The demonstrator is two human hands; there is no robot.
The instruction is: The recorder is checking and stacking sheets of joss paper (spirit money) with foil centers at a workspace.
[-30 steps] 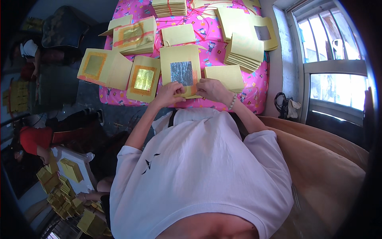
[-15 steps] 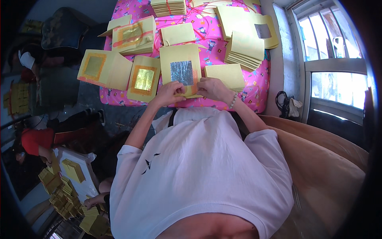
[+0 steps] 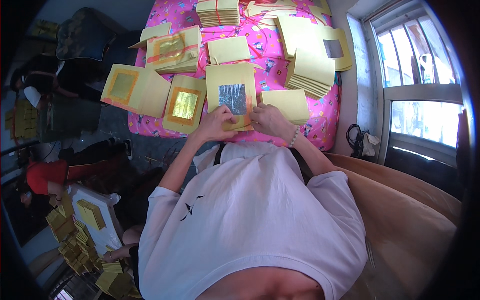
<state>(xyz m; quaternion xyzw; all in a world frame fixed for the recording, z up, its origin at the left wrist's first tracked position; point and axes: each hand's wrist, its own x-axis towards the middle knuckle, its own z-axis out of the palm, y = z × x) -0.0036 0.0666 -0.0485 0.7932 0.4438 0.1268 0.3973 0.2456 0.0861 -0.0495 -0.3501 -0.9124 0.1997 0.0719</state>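
Note:
In front of me lies a sheet of yellow joss paper [image 3: 222, 82] with a silver foil square [image 3: 232, 99] and an orange-pink smear at its right side. My left hand [image 3: 218, 124] is curled over the near left edge, with thumb and fingers closed on the paper. At the near right edge, my right hand [image 3: 274, 121], wearing a beaded bracelet [image 3: 295, 136], pinches the paper. Left of it lies a sheet with a gold foil square [image 3: 183, 104] bordered in orange. A stack of plain yellow paper [image 3: 285, 104] sits beside my right hand.
A pink patterned cloth [image 3: 267, 70] covers the table. Several more yellow paper stacks [image 3: 217, 12] and red ties [image 3: 250, 22] lie farther back. A barred window [image 3: 422, 75] is at right. At left, people work near a white table [image 3: 100, 240] with yellow bundles.
The whole view has shifted slightly, so the table sits a little lower and to the right. My left thumb and fingers have spread slightly at the paper's near edge.

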